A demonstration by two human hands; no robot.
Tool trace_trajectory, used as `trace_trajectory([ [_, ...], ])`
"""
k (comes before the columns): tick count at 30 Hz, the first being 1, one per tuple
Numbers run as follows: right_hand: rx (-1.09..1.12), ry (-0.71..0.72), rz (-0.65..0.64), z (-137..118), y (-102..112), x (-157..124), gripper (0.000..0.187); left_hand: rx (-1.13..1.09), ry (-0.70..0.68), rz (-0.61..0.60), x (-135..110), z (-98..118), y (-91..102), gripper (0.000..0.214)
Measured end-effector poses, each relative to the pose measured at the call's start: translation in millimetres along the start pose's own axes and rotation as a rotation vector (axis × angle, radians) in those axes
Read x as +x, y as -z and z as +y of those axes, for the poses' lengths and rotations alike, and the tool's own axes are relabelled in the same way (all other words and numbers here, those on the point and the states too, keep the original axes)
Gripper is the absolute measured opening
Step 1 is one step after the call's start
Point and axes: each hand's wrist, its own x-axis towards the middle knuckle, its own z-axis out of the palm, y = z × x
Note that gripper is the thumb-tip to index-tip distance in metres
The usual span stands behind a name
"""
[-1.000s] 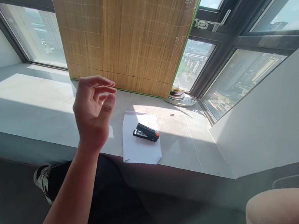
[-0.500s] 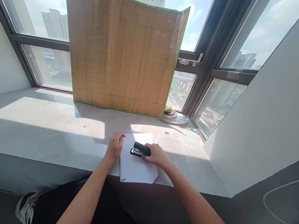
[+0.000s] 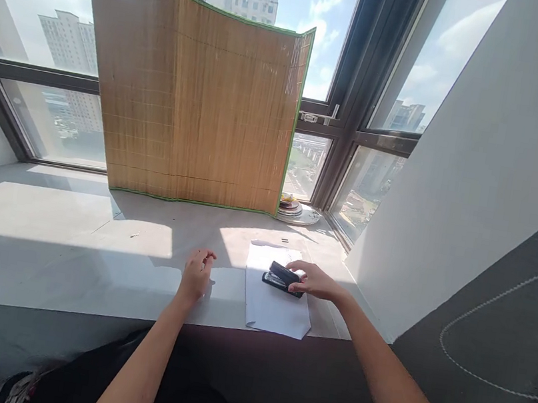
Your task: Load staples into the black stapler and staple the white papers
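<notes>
Two bare hands, well apart. Nearest risk: front lip of the pale, smooth windowsill (image 3: 99, 284). The white, roughly rectangular paper (image 3: 277, 314) reaches right to it, so a pull toward the body could slide it over. Left hand (image 3: 196, 277) sits left of the paper, loosely curled, nothing visible in it, not touching the sheet; can't tell if it rests on the sill. So that side is unpinned. Right hand (image 3: 315, 280) is clamped on the rear of the black, narrow stapler (image 3: 283, 273), fingers over the upper arm, thumb low. Stapler lies on the paper's upper half, arms gaping leftward. A fingertip straying into that gap could get nipped; dragging the stapler could tow the paper along. Just past the paper, two tiny dark strips (image 3: 285, 240), too small to identify, easy to sweep away. Farther back, the tall brown bamboo mat with green edging (image 3: 200, 117) stands slightly curved on the sill; looks light, so a knock at its base could tip it. The stack of round, pale discs (image 3: 291, 209) at its right edge would probably get bumped too.
</notes>
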Motion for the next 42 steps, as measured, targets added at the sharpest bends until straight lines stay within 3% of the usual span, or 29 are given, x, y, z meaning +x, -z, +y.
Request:
trace_trajectory([
  [3, 0.009, 0.023, 0.236, 17, 14, 31, 0.045, -0.055, 0.025, 0.031, -1, 6, 2.7, 0.020],
  [5, -0.089, 0.012, 0.329, 31, 10, 56, 0.041, -0.133, 0.082, 0.025, -2, 13, 6.5, 0.018],
  [7, -0.169, -0.035, 0.280, 45, -3, 80, 0.043, -0.315, 0.135, 0.007, -3, 21, 12.7, 0.019],
  [10, -0.232, -0.121, 0.192, 59, -29, 105, 0.060, -0.671, 0.119, 0.041, -6, 27, 25.6, 0.037],
  [12, -0.252, -0.132, 0.190, 59, -46, 118, 0.064, -0.803, 0.099, 0.105, -9, 25, 33.8, 0.048],
  [14, -0.273, -0.137, 0.173, 49, -63, 132, 0.066, -0.878, 0.110, 0.088, -13, 16, 38.4, 0.057],
  [15, -0.289, -0.150, 0.158, 40, -72, 141, 0.068, -0.930, 0.107, 0.022, -17, 11, 38.4, 0.061],
  [17, -0.339, -0.187, 0.114, 14, -94, 162, 0.071, -1.102, 0.036, -0.223, -24, 1, 33.6, 0.070],
  [21, -0.434, -0.232, 0.054, -49, -146, 210, 0.073, -1.493, -0.293, -0.998, -35, -5, 11.7, 0.070],
  [23, -0.458, -0.173, 0.055, -79, -169, 231, 0.073, -1.462, -0.377, -1.390, -36, -1, 1.8, 0.068],
  [24, -0.462, -0.147, 0.056, -91, -180, 240, 0.073, -1.387, -0.362, -1.528, -35, 2, -1.7, 0.068],
  [26, -0.481, -0.101, 0.040, -110, -196, 254, 0.072, -1.234, -0.294, -1.687, -34, 8, -5.0, 0.067],
  [30, -0.521, -0.036, -0.023, -125, -211, 270, 0.071, -1.176, -0.282, -1.777, -32, 20, -2.7, 0.066],
  [33, -0.524, 0.003, -0.021, -126, -207, 271, 0.073, -1.210, -0.260, -1.746, -32, 27, 0.9, 0.065],
  [36, -0.451, 0.235, 0.035, -127, -201, 268, 0.065, -1.211, -0.227, -1.676, -31, 32, 3.7, 0.064],
  [39, -0.210, 0.479, -0.131, -128, -203, 267, 0.048, -1.188, -0.225, -1.680, -31, 32, 5.1, 0.067],
  [42, -0.060, 0.502, -0.279, -127, -215, 267, 0.037, -1.145, -0.179, -1.658, -33, 26, 4.3, 0.068],
])
